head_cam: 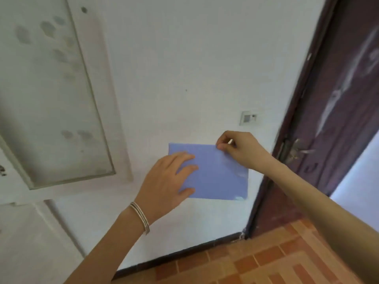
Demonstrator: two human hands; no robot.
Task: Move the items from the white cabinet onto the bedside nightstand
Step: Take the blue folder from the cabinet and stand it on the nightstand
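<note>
Against the white wall (184, 68), between the frosted-glass cabinet door (51, 95) and the dark brown door (332, 111), a flat blue paper sheet (217, 177) is held. The left hand (166, 181) lies open on its left edge, and the right hand (240, 148) has its fingers (222, 147) pinched closed on the upper right corner. I think both hands should lift the sheet together so it does not bend.

Blue sheet (217, 173) held flat vs white wall (184, 68). Left hand (166, 181) laid open on sheet's left part; top right corner pinched by right hand (240, 150). Dark door (338, 99) at right, cabinet glass panel (47, 95) at left.
</note>
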